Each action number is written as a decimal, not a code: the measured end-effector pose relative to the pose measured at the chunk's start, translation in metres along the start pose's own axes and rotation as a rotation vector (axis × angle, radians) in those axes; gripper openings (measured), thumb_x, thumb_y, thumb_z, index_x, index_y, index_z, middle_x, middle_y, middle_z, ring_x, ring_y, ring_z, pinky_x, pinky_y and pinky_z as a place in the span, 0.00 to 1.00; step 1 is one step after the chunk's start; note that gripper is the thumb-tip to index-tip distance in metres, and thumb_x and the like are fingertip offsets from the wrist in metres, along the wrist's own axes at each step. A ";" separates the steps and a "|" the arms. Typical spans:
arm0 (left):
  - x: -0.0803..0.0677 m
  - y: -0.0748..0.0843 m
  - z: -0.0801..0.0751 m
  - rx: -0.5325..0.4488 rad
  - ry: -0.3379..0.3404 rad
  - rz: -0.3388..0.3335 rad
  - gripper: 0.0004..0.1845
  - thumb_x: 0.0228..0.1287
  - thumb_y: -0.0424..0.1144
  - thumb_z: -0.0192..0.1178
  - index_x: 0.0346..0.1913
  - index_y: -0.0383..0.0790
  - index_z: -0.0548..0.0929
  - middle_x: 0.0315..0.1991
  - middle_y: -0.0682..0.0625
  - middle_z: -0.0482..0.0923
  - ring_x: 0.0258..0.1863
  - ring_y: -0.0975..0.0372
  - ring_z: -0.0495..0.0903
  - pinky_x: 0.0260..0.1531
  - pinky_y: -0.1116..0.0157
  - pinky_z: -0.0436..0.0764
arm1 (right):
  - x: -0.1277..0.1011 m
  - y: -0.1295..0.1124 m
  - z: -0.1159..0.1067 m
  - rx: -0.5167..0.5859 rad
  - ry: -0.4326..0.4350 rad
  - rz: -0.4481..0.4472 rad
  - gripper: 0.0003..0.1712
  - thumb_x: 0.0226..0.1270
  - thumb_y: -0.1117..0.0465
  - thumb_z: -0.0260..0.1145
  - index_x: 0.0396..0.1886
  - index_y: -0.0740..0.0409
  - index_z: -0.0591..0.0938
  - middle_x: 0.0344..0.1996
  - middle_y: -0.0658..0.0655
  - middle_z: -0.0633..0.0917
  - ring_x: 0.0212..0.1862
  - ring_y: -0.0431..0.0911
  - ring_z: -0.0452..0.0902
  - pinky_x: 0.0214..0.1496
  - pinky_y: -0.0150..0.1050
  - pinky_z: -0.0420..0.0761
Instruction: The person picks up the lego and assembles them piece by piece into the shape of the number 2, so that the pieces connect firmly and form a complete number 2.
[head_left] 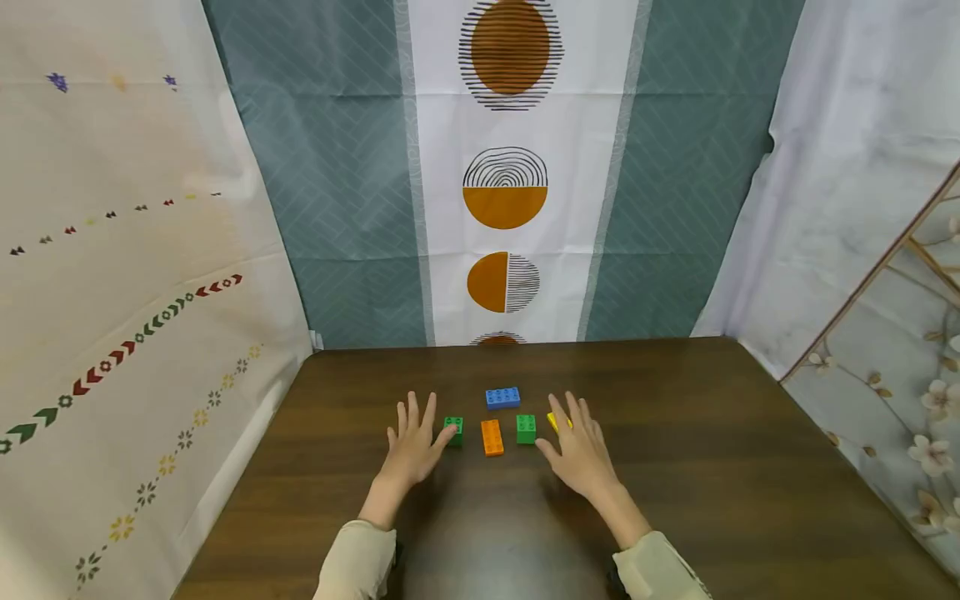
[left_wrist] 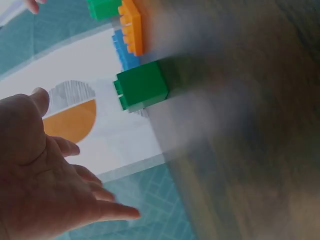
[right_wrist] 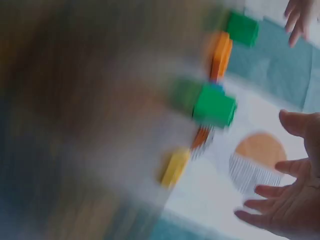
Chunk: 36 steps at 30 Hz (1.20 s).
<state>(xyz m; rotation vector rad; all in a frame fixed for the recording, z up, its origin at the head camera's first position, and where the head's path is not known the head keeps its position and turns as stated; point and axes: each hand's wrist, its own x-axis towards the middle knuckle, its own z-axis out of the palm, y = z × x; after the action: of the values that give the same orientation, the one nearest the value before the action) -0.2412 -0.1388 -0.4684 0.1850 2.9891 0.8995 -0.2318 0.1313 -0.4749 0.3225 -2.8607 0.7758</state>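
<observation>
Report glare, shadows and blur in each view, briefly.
Head: mostly sharp, with a pale glare patch on the near middle of the table and soft shadows by the left hand and right hand; left wrist: tabletop smeared, the nearest green block fairly clear-edged; right wrist: tabletop heavily streaked, the yellow block soft-edged.

Behind the dark brown worktop point(head_left: 697, 442) hung a back cloth point(head_left: 337, 175) with teal panels flanking a white strip point(head_left: 517, 128), which bore a column of discs point(head_left: 510, 50) in ochre and black lines. On the left hung a cream cloth point(head_left: 112, 150) with rows of small coloured motifs point(head_left: 94, 375). On the right, a pale cloth point(head_left: 832, 233) showed blossoms point(head_left: 930, 456) and a slanting brown bar point(head_left: 939, 188).
</observation>
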 end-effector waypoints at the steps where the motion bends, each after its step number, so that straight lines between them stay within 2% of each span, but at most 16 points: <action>1: 0.002 -0.001 0.002 -0.010 -0.019 -0.016 0.42 0.73 0.57 0.48 0.78 0.40 0.45 0.77 0.30 0.30 0.76 0.34 0.31 0.66 0.27 0.43 | 0.000 -0.005 0.004 0.015 -0.004 -0.011 0.39 0.68 0.50 0.63 0.73 0.59 0.62 0.71 0.69 0.62 0.65 0.66 0.67 0.62 0.64 0.73; 3: 0.007 -0.003 0.007 -0.036 -0.047 -0.038 0.42 0.72 0.56 0.49 0.78 0.38 0.46 0.77 0.28 0.33 0.75 0.33 0.35 0.65 0.27 0.46 | 0.000 -0.015 0.013 0.029 -0.035 -0.033 0.31 0.68 0.53 0.65 0.66 0.61 0.70 0.62 0.67 0.71 0.51 0.59 0.78 0.47 0.54 0.82; 5: 0.014 -0.003 0.011 -0.052 -0.064 -0.050 0.43 0.72 0.56 0.51 0.77 0.36 0.47 0.76 0.27 0.37 0.75 0.32 0.39 0.66 0.28 0.49 | 0.004 -0.025 0.021 0.026 -0.080 -0.057 0.25 0.68 0.53 0.65 0.59 0.60 0.75 0.55 0.64 0.76 0.40 0.53 0.80 0.37 0.48 0.83; 6: 0.017 -0.003 0.013 -0.058 -0.066 -0.051 0.43 0.72 0.55 0.52 0.77 0.34 0.48 0.76 0.27 0.40 0.75 0.32 0.42 0.66 0.29 0.51 | 0.007 -0.030 0.024 0.026 -0.106 -0.068 0.23 0.68 0.53 0.65 0.57 0.61 0.77 0.54 0.64 0.77 0.39 0.54 0.81 0.37 0.48 0.83; 8: 0.024 -0.002 0.019 -0.085 -0.072 -0.049 0.43 0.72 0.54 0.52 0.77 0.33 0.48 0.75 0.26 0.43 0.74 0.31 0.46 0.67 0.31 0.54 | 0.012 -0.035 0.031 0.004 -0.158 -0.086 0.22 0.68 0.53 0.65 0.55 0.62 0.79 0.55 0.65 0.79 0.45 0.56 0.82 0.44 0.51 0.84; 12: 0.031 -0.001 0.027 -0.197 -0.123 -0.065 0.43 0.73 0.53 0.51 0.77 0.31 0.44 0.75 0.25 0.39 0.73 0.31 0.49 0.67 0.33 0.58 | 0.021 -0.041 0.043 -0.030 -0.235 -0.088 0.26 0.69 0.52 0.64 0.59 0.65 0.77 0.61 0.70 0.76 0.56 0.62 0.79 0.54 0.57 0.81; 16: 0.032 -0.002 0.031 -0.278 -0.162 -0.073 0.44 0.74 0.50 0.51 0.77 0.30 0.41 0.75 0.24 0.33 0.72 0.30 0.48 0.67 0.33 0.58 | 0.026 -0.040 0.052 -0.031 -0.231 -0.078 0.27 0.67 0.53 0.65 0.58 0.67 0.78 0.56 0.69 0.80 0.49 0.58 0.82 0.51 0.54 0.83; 20: 0.032 -0.002 0.033 -0.248 -0.138 -0.090 0.44 0.73 0.48 0.53 0.76 0.27 0.41 0.75 0.23 0.40 0.72 0.32 0.51 0.68 0.35 0.58 | 0.029 -0.040 0.059 -0.031 -0.192 -0.055 0.26 0.65 0.53 0.67 0.54 0.68 0.80 0.47 0.66 0.83 0.37 0.51 0.81 0.44 0.49 0.85; 23: 0.033 -0.002 0.035 -0.183 -0.086 -0.112 0.44 0.71 0.47 0.56 0.74 0.22 0.45 0.71 0.22 0.55 0.68 0.33 0.62 0.66 0.39 0.65 | 0.032 -0.045 0.063 -0.063 -0.179 -0.029 0.22 0.63 0.50 0.69 0.45 0.67 0.83 0.39 0.62 0.83 0.30 0.47 0.77 0.36 0.43 0.84; 26: 0.035 -0.001 0.036 -0.120 -0.026 -0.135 0.43 0.69 0.46 0.58 0.71 0.19 0.51 0.62 0.22 0.68 0.58 0.35 0.74 0.58 0.42 0.75 | 0.036 -0.054 0.067 -0.126 -0.179 -0.011 0.20 0.62 0.48 0.69 0.33 0.63 0.84 0.33 0.60 0.82 0.27 0.47 0.75 0.31 0.41 0.82; 30: 0.038 0.000 0.038 -0.078 0.023 -0.158 0.39 0.68 0.46 0.60 0.67 0.18 0.58 0.52 0.23 0.76 0.47 0.38 0.81 0.49 0.45 0.81 | 0.042 -0.067 0.074 -0.213 -0.180 0.025 0.21 0.61 0.46 0.69 0.29 0.62 0.85 0.33 0.61 0.84 0.29 0.49 0.79 0.32 0.42 0.84; 36: 0.038 0.002 0.041 -0.026 0.058 -0.146 0.35 0.67 0.45 0.61 0.62 0.17 0.65 0.44 0.26 0.79 0.37 0.42 0.83 0.38 0.49 0.83 | 0.052 -0.076 0.083 -0.329 -0.168 0.106 0.21 0.61 0.46 0.70 0.35 0.61 0.87 0.34 0.61 0.84 0.35 0.51 0.81 0.34 0.43 0.85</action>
<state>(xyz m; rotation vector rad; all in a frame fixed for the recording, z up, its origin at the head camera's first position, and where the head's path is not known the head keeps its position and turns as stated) -0.2765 -0.1095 -0.5009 -0.0605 2.9939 0.9422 -0.2707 0.0160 -0.4981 0.2001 -3.1161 0.2928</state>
